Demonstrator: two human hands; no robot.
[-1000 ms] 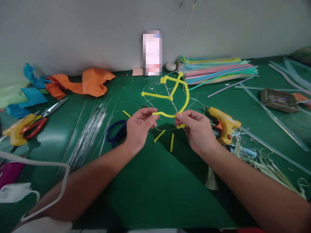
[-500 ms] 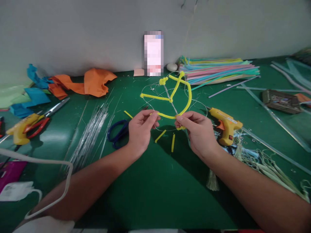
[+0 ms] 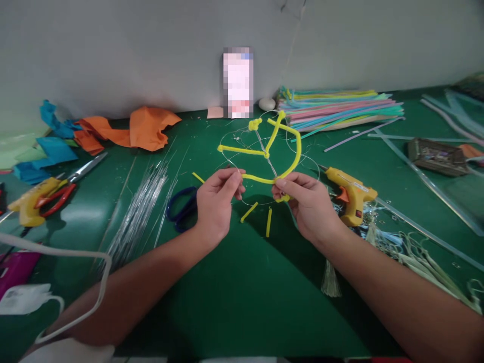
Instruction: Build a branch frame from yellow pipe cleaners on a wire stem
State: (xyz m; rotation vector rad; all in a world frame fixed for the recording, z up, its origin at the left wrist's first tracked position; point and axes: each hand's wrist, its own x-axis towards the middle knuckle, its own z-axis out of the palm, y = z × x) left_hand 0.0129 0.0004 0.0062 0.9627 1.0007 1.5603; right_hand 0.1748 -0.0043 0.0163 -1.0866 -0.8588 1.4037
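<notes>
Between my hands, above the green table, is a frame of thin wire with yellow pipe cleaners (image 3: 242,150) fixed along parts of it. My left hand (image 3: 218,204) is closed, thumb and fingers pinching one end of a yellow pipe cleaner strand (image 3: 259,179). My right hand (image 3: 308,204) pinches the same strand where it meets the wire stem (image 3: 271,165); from there the strand curves up on the right. A small yellow knot shows under my right fingertips. On the table below lie two short yellow pipe cleaner pieces (image 3: 249,212). Dark blue-handled scissors (image 3: 181,209) rest beside my left hand.
A yellow glue gun (image 3: 353,194) and tassels (image 3: 331,280) lie at right. Coloured pipe cleaners (image 3: 340,108) are bundled at the back, near a propped phone (image 3: 238,83). Wires (image 3: 141,212), another glue gun (image 3: 32,201), red-handled scissors (image 3: 58,199) and orange paper (image 3: 151,128) lie at left.
My left hand has shifted slightly left, still pinching the strand's end. The curved part on the right now bends more sharply near its top. My right hand has barely moved.
</notes>
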